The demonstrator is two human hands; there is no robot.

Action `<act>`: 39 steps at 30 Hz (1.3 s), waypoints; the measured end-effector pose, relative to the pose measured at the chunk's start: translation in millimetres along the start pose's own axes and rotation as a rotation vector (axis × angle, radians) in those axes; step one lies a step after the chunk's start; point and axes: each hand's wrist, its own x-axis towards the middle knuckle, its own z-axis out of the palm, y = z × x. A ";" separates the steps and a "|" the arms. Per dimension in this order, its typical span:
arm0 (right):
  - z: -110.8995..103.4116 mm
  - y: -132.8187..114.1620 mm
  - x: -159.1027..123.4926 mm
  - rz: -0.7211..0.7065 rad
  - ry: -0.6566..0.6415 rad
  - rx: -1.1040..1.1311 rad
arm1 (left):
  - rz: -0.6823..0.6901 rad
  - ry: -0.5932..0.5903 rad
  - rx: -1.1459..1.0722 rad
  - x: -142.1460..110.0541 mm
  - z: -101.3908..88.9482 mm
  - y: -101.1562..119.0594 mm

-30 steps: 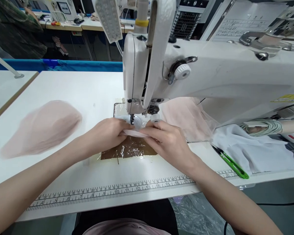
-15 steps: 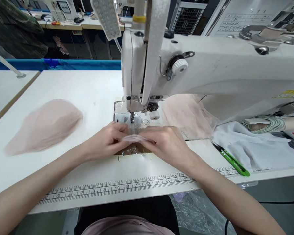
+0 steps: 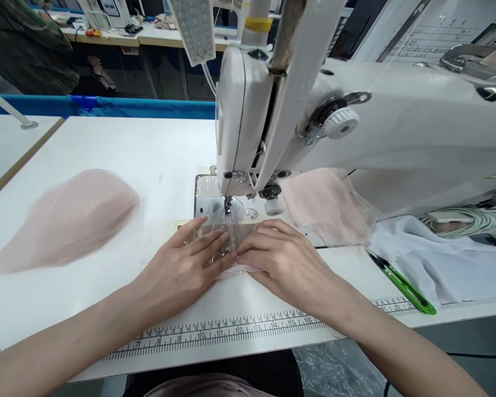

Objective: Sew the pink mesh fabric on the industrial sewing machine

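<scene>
1. A white sewing table (image 3: 107, 149) carries an industrial sewing machine (image 3: 355, 138)
2. The left hand (image 3: 188, 262) and right hand (image 3: 281, 259) lie flat, fingers spread, pressing a small pink fabric piece (image 3: 242, 268) just before the needle (image 3: 227, 205)
3. Fingertips sit near the needle: a slip risks a prick or a crooked seam

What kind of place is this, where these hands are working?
Most likely a garment sewing workshop: an industrial sewing machine stands on a white table edged with a printed ruler scale, and a pile of pink fabric pieces lies beside it.
</scene>
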 end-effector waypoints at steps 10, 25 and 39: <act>0.7 2.4 3.3 0.001 0.000 -0.065 | -0.092 -0.019 -0.120 0.0 4.3 -8.0; 17.8 17.9 10.9 0.009 0.144 -0.191 | -0.124 -0.052 -0.065 7.6 17.4 -34.2; 24.0 23.4 8.3 -0.095 0.213 -0.266 | -0.113 -0.010 -0.061 3.2 12.4 -15.2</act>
